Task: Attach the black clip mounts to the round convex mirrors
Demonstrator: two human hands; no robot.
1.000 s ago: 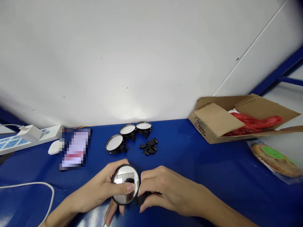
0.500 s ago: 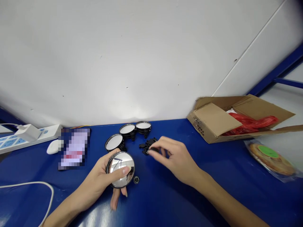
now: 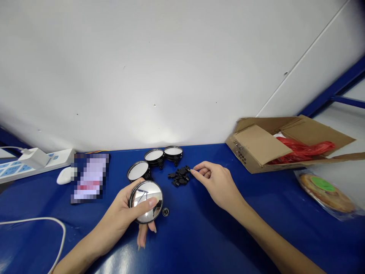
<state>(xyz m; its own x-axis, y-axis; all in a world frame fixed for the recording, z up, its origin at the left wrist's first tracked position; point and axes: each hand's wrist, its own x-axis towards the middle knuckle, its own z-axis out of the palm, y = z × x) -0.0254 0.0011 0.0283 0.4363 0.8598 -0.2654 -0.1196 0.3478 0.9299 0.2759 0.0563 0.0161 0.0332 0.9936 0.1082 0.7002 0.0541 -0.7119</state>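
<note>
My left hand (image 3: 125, 209) is closed round a small round mirror (image 3: 144, 211), thumb across its glass and fingers beneath. A black ring-shaped fitting (image 3: 165, 212) shows at the mirror's lower right edge. To the right, my right hand (image 3: 218, 182) pinches a small black plastic part (image 3: 188, 168) between thumb and forefinger, at the right edge of a pile of black plastic parts (image 3: 181, 178). Behind my left hand stand three more round mirrors: a near one (image 3: 138, 171), a middle one (image 3: 154, 155) and a far one (image 3: 173, 151), each with a black fitting on its rim.
On the left lie a power strip (image 3: 61, 156) with a white plug, a white rounded case (image 3: 63, 176), a blurred phone (image 3: 90, 177) and a white cable (image 3: 42, 219). An open cardboard box (image 3: 258, 146) with red plastic and a wrapped round item (image 3: 327, 194) are at right.
My right hand has shifted right and slightly back, from the front of the black parts to their right edge, uncovering the pile. My left hand still holds the mirror, tilted much the same.
</note>
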